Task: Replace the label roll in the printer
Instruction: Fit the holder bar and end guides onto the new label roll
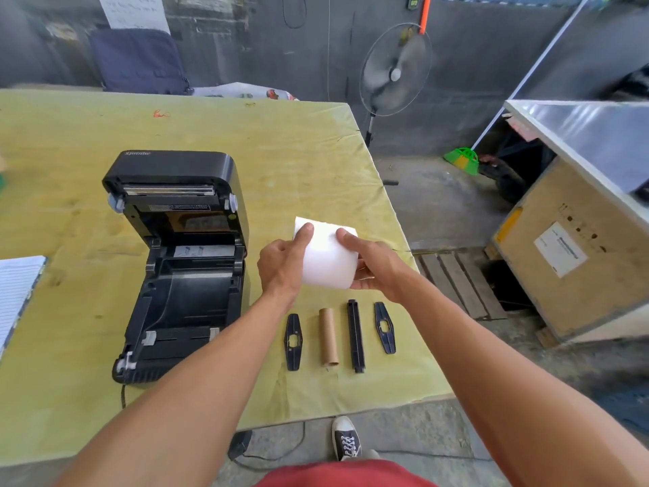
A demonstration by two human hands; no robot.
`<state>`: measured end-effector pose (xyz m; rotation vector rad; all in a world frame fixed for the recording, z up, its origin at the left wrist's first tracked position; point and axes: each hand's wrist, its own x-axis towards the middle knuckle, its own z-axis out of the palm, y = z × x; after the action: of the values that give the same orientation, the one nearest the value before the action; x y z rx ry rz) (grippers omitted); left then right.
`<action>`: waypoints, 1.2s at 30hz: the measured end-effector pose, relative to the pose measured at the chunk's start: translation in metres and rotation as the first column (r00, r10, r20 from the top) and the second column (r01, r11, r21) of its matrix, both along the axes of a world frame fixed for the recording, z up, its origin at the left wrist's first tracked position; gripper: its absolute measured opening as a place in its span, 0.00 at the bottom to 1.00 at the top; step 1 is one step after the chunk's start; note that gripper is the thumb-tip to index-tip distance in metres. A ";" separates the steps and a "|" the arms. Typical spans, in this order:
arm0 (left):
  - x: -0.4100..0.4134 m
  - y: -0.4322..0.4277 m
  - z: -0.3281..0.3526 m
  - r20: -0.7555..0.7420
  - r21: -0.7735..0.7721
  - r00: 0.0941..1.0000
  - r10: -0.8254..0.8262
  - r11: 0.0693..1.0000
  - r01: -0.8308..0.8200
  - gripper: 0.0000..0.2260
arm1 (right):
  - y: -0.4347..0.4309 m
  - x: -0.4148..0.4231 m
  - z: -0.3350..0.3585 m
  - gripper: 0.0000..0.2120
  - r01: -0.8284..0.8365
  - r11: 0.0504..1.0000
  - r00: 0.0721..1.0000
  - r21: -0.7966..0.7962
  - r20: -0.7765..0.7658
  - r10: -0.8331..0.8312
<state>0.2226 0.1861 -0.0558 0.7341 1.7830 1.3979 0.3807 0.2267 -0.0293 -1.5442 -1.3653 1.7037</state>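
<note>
A white label roll (326,256) is held above the table, right of the printer. My left hand (284,261) grips its left side, thumb on top. My right hand (372,265) grips its right end. The black label printer (179,265) stands open, lid tilted back, and its roll bay holds nothing. In front of my hands lie a brown cardboard core (328,337), a black spindle bar (355,336) and two black roll guides: one (293,342) left of the core, the other (385,327) right of the bar.
The yellow-green table (309,163) ends just right of the parts. A lined notebook (15,293) lies at the left edge. The printer's cable (123,395) hangs off the front. A standing fan (395,70) and a wooden crate (576,254) stand on the floor to the right.
</note>
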 end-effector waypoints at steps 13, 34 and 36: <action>0.016 0.042 -0.019 0.426 -0.119 0.903 -0.057 0.986 0.118 0.20 | 0.043 0.012 -0.011 0.30 0.023 0.999 0.988 0.022 0.150 -0.026; -0.008 0.021 -0.029 0.429 -0.076 0.899 -0.092 0.988 0.137 0.22 | 0.022 0.023 -0.043 0.20 0.095 0.995 0.954 -0.012 0.288 -0.087; -0.011 0.018 -0.029 0.484 -0.072 0.870 -0.093 0.987 0.145 0.21 | 0.010 0.027 -0.061 0.17 -0.142 0.990 0.817 0.011 0.566 0.111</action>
<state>0.2117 0.2039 -0.0848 0.3853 1.3818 1.2569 0.4079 0.2368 -0.0905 -2.0718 -1.8146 1.3018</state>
